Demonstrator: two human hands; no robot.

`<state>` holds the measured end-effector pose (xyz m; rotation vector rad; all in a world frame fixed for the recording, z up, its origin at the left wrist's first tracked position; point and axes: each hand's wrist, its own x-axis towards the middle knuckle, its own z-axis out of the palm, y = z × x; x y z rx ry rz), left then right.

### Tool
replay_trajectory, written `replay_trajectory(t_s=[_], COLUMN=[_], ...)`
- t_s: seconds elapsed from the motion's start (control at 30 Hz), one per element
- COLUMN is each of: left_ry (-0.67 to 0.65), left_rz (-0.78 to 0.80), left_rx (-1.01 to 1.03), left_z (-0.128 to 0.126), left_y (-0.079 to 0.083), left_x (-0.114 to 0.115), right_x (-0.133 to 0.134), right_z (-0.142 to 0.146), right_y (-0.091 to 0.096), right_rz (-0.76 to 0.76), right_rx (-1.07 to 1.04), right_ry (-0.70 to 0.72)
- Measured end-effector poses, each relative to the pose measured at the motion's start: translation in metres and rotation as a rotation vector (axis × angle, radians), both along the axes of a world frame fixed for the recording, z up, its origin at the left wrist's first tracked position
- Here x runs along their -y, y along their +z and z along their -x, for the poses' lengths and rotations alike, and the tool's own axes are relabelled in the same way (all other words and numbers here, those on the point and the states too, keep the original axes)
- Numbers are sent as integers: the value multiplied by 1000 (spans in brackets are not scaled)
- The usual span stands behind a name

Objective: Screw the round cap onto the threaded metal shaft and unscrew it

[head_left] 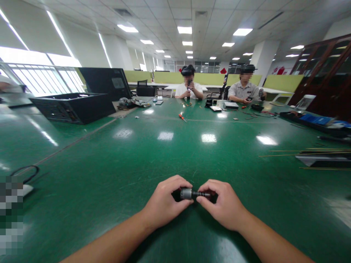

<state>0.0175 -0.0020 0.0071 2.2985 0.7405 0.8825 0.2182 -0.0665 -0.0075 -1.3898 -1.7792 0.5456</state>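
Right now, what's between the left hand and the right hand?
Head view: a grey cylinder pinched by the left hand, in line with a thin ribbed shaft pinched by the right hand. Can't tell whether they're one piece.

The table (123,168) is green, the metal cylinder (186,193) grey, its shaft (195,194) perhaps black from where I watch; I see also an orange-red screwdriver (181,117), a black case (98,109) and yellow-green partitions (211,78).

The office room has a white ceiling (161,14) with bright panel lights (184,30). At left there are windows (23,56) under pale blinds (82,42). Behind the shiny green bench (131,157) stand yellow-green partitions (212,78), a white column (264,54) and, at right, a dark-framed cabinet (323,65).
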Motion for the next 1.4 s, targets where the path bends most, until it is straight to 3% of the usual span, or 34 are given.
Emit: replay_trajectory(t_s=[1.4], left_ry=[16], left_rz=[-32], left_rx=[19], left_z=[2], left_y=[0], left_x=[-3], right_x=[-1], right_z=[-2], right_y=[2], right_rz=[-28], right_rx=[-26], right_ry=[-30])
